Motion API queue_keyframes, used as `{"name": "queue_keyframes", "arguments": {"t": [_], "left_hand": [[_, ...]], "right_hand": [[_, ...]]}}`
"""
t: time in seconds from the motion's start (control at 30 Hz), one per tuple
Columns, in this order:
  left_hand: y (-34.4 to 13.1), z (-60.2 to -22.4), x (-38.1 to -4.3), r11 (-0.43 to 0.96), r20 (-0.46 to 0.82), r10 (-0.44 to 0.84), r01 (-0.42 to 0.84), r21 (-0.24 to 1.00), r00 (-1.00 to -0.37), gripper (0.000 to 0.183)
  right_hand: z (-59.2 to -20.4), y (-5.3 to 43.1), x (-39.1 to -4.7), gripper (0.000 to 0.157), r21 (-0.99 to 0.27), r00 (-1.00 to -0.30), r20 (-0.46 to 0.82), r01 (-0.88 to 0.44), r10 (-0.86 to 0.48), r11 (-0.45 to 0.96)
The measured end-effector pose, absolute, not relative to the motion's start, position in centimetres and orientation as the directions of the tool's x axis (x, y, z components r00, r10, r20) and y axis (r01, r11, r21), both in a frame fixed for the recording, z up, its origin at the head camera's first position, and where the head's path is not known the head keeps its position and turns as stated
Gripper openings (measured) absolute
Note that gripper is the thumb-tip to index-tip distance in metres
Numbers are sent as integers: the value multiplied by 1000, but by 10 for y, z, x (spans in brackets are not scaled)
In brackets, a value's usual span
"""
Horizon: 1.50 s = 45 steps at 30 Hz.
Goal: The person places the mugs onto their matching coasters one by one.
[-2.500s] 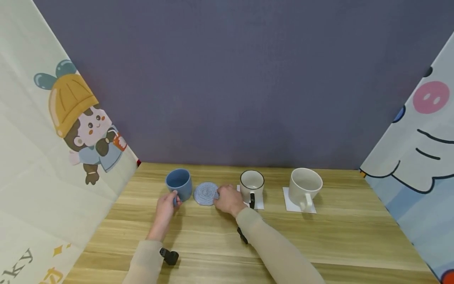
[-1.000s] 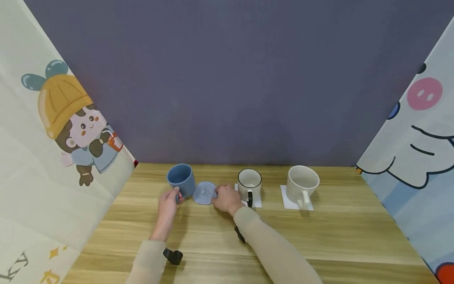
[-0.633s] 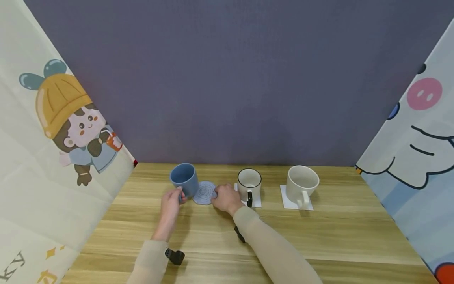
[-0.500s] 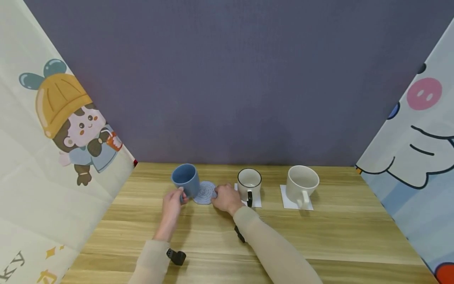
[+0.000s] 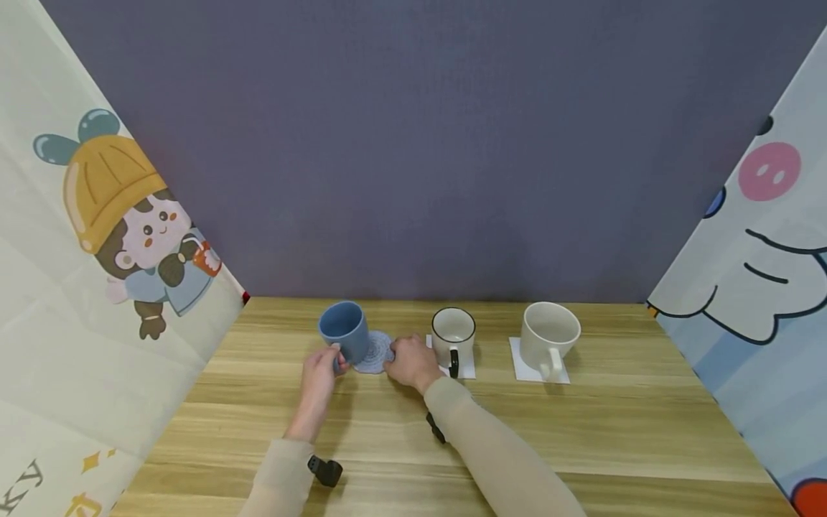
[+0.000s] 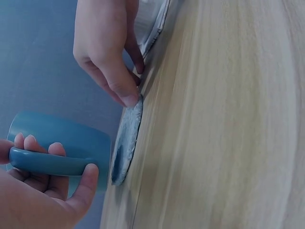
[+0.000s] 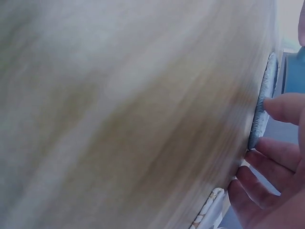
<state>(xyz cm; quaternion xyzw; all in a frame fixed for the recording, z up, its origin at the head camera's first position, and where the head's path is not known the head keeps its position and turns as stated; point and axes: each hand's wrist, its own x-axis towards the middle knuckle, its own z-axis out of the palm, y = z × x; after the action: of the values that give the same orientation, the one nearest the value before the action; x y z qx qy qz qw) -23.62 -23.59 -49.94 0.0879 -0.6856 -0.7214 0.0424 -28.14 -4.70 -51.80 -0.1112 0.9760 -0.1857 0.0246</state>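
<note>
My left hand grips a blue mug by its handle. In the left wrist view the fingers curl through the handle, and the mug's base is right by the coaster's upper face. This round, grey-blue woven coaster lies on the table, its left part hidden behind the mug in the head view. At the coaster's right edge, my right hand pinches the rim between thumb and index finger. The right wrist view shows thumb and fingertips along the coaster's edge, the other fingers bent beside it.
Right of my right hand stands a white mug with a black rim and handle on a white square coaster. Farther right, a larger cream mug sits on another white square coaster. A dark backdrop rises behind the wooden table.
My left hand has carried the blue mug to the right, from beside the woven coaster to overlapping its left part. The right hand has kept its hold at the coaster's edge.
</note>
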Motion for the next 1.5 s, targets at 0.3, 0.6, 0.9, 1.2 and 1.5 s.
{"name": "queue_keyframes", "arguments": {"t": [0.3,0.6,0.9,1.2,1.5], "left_hand": [[-227,-503,-239,-46,-68,-181,-61,997,-981,31],[-216,-510,-241,-24,-67,-173,-64,998,-983,31],[-206,-515,-245,-9,-21,-179,-19,1000,-984,33],[-204,-511,-245,-11,-44,-170,-43,999,-984,33],[-206,-508,-246,-1,-55,-148,-55,998,-987,32]], "right_hand": [[-520,-48,-280,42,-357,-975,-5,-205,-221,911],[-518,-48,-280,39,-358,-976,-2,-202,-217,911],[-517,-49,-281,22,-338,-976,17,-210,-217,918],[-516,-50,-279,23,-345,-977,23,-206,-211,916],[-515,-51,-277,26,-350,-979,16,-197,-204,916]]}}
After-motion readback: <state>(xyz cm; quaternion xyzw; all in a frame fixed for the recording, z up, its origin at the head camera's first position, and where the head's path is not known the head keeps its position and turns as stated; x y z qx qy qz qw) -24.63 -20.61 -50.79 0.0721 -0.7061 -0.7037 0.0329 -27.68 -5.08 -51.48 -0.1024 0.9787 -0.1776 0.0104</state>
